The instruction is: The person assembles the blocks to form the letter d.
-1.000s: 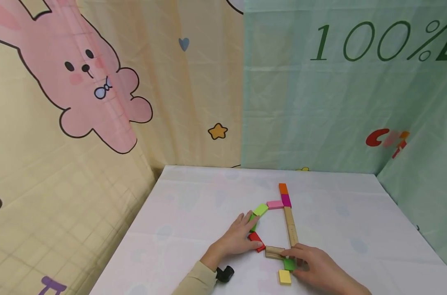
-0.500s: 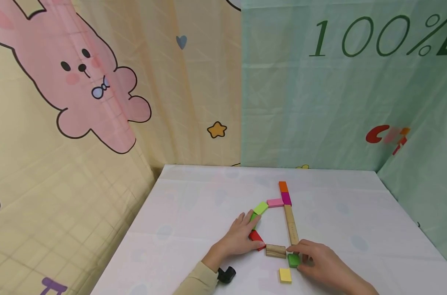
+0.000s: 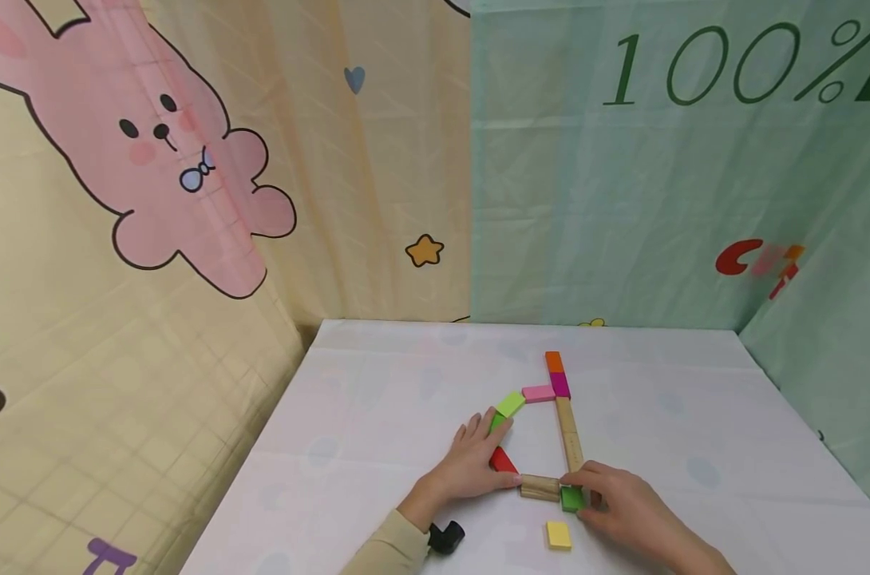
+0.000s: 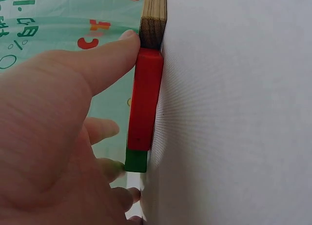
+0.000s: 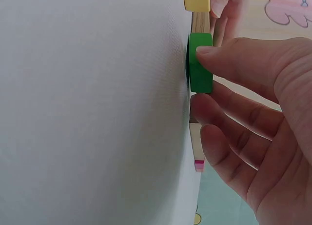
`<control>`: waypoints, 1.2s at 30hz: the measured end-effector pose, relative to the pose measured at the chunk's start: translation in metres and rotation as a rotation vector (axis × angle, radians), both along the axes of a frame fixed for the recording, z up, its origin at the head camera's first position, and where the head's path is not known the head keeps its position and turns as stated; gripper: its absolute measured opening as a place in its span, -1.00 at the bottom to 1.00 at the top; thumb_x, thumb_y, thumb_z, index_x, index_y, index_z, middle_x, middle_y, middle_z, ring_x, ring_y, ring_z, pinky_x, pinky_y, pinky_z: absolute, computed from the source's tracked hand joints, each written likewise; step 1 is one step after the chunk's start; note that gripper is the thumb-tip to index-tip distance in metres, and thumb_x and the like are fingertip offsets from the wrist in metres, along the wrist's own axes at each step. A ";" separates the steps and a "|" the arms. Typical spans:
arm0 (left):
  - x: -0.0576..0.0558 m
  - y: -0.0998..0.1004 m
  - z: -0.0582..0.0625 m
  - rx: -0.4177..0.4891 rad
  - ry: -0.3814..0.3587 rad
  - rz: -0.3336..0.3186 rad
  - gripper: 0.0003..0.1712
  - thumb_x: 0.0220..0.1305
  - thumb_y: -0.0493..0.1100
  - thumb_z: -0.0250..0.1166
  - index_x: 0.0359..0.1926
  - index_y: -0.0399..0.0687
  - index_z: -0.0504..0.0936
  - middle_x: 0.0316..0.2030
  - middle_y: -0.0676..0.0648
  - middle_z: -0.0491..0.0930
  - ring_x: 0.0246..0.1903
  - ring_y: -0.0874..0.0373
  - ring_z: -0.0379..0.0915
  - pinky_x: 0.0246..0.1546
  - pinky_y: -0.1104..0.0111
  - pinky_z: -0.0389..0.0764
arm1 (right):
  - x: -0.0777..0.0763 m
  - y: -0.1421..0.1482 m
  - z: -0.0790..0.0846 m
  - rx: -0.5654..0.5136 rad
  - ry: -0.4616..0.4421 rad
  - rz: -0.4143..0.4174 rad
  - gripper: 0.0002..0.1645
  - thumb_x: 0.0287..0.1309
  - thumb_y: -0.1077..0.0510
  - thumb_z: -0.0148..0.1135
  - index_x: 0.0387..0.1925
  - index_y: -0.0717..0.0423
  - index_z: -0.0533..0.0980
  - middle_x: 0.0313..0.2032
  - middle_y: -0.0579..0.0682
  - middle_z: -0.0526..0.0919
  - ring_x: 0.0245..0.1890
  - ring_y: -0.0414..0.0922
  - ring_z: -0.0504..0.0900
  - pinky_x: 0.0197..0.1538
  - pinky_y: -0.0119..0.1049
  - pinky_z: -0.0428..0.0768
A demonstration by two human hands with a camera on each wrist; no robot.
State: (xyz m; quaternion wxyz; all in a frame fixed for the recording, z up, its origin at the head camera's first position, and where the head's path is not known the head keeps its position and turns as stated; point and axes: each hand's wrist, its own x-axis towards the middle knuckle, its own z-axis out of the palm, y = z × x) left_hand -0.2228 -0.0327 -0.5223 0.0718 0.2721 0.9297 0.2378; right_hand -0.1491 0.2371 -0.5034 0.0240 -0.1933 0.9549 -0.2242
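My right hand pinches a green block between thumb and fingers, at the right end of a dark-grained wooden block. In the right wrist view the thumb presses on this green block's side. Spread over the left of the block outline, my left hand touches it without gripping. Its thumb tip lies where the red block meets the grained block. Other left fingers reach along a second green block, partly covered by them. The red block is also partly hidden in the head view.
The outline continues through a lime block, a pink block, a magenta block and pale wooden pieces. An orange block tops it. A yellow block lies apart, nearer me. Curtains surround the white table.
My right hand has moved the green block slightly right, then close against the end of the grained block. The left hand stays over the red and green blocks.
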 end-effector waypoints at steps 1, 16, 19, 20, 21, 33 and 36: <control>0.000 0.000 0.000 0.000 -0.002 -0.001 0.07 0.21 0.42 0.29 0.59 0.20 0.08 0.58 -0.14 -0.15 0.54 -0.16 -0.23 0.45 -0.11 -0.08 | 0.000 -0.001 0.000 0.008 0.009 0.000 -0.51 -0.09 0.12 0.61 -0.06 -0.26 0.68 -0.31 -0.41 0.50 -0.45 -0.36 0.39 -0.42 -0.44 0.46; 0.001 0.001 -0.003 0.000 -0.025 -0.011 0.02 0.26 0.38 0.26 0.60 0.22 0.07 0.59 -0.13 -0.20 0.55 -0.12 -0.26 0.46 -0.09 -0.13 | -0.006 -0.006 -0.003 -0.020 -0.031 0.025 -0.53 -0.05 0.14 0.59 -0.02 -0.08 0.70 -0.34 -0.33 0.48 -0.48 -0.35 0.37 -0.45 -0.44 0.46; 0.001 0.001 -0.002 0.000 -0.027 -0.012 0.01 0.26 0.38 0.26 0.60 0.21 0.07 0.59 -0.13 -0.21 0.55 -0.13 -0.27 0.46 -0.09 -0.13 | -0.007 -0.006 -0.003 -0.032 -0.028 0.046 -0.56 -0.04 0.16 0.58 -0.04 -0.05 0.70 -0.36 -0.32 0.47 -0.49 -0.35 0.38 -0.45 -0.44 0.46; 0.001 0.001 -0.002 0.000 -0.028 -0.013 0.01 0.26 0.38 0.26 0.60 0.21 0.07 0.59 -0.13 -0.21 0.55 -0.13 -0.27 0.46 -0.09 -0.13 | -0.008 -0.006 -0.003 -0.039 -0.028 0.053 -0.57 -0.03 0.17 0.57 -0.05 -0.04 0.71 -0.36 -0.32 0.47 -0.49 -0.35 0.38 -0.45 -0.44 0.47; 0.001 0.000 -0.001 0.000 -0.029 -0.014 0.02 0.26 0.38 0.26 0.60 0.21 0.07 0.59 -0.14 -0.21 0.55 -0.13 -0.27 0.46 -0.09 -0.14 | -0.008 -0.006 -0.003 -0.046 -0.030 0.059 -0.58 -0.03 0.18 0.57 -0.05 -0.03 0.71 -0.36 -0.31 0.47 -0.49 -0.35 0.39 -0.45 -0.44 0.48; -0.001 -0.001 0.000 0.007 -0.033 -0.023 0.03 0.25 0.39 0.27 0.60 0.22 0.06 0.59 -0.12 -0.22 0.55 -0.12 -0.29 0.46 -0.09 -0.15 | -0.013 -0.010 -0.002 -0.071 -0.043 0.068 -0.63 -0.01 0.18 0.56 -0.09 -0.05 0.72 -0.33 -0.31 0.48 -0.45 -0.32 0.42 -0.41 -0.44 0.50; -0.001 -0.002 -0.001 0.020 -0.043 -0.022 0.03 0.24 0.37 0.29 0.59 0.22 0.07 0.59 -0.12 -0.22 0.55 -0.11 -0.29 0.46 -0.08 -0.15 | -0.014 -0.011 -0.002 -0.086 -0.052 0.071 -0.63 -0.01 0.18 0.56 -0.09 -0.05 0.72 -0.34 -0.31 0.48 -0.45 -0.31 0.43 -0.40 -0.43 0.51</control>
